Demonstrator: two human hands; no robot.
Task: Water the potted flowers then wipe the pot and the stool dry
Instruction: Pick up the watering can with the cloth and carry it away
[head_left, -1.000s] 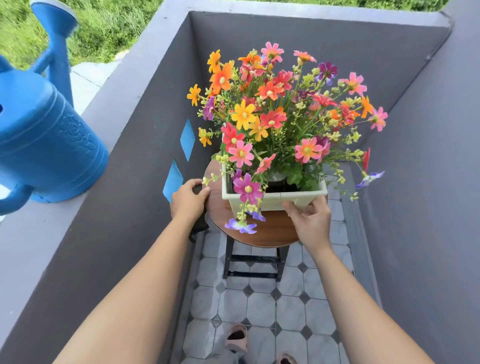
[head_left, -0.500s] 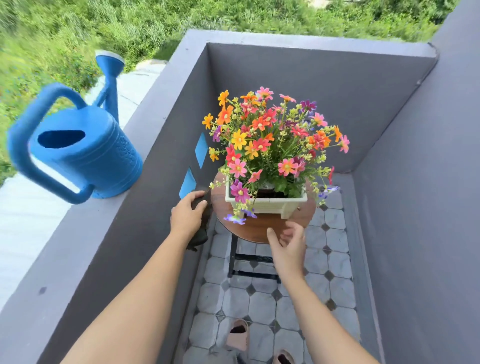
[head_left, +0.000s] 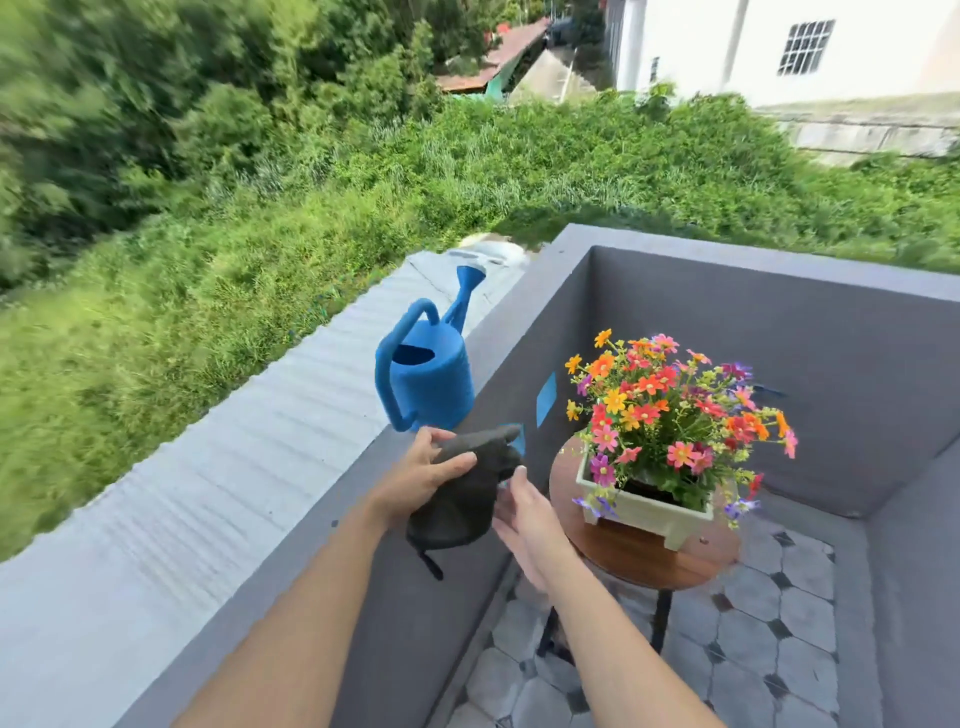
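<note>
A pale green rectangular pot (head_left: 644, 506) full of orange, pink and red flowers (head_left: 670, 410) stands on a round wooden stool (head_left: 631, 556) with black legs. My left hand (head_left: 421, 475) grips a dark grey cloth (head_left: 462, 499), held up in the air left of the stool. My right hand (head_left: 527, 514) is open beside the cloth, fingertips touching its right edge. A blue watering can (head_left: 428, 371) stands upright on the grey ledge behind the cloth.
Grey balcony walls (head_left: 779, 364) enclose the stool on three sides, and the wide ledge (head_left: 322, 545) runs along the left. The floor has pale octagonal tiles (head_left: 769, 639). Beyond the ledge lie a corrugated roof, grass and buildings.
My left hand lifted the dark cloth from beside the stool up into the air. My right hand left the pot and came to the cloth. The view tilted up and back.
</note>
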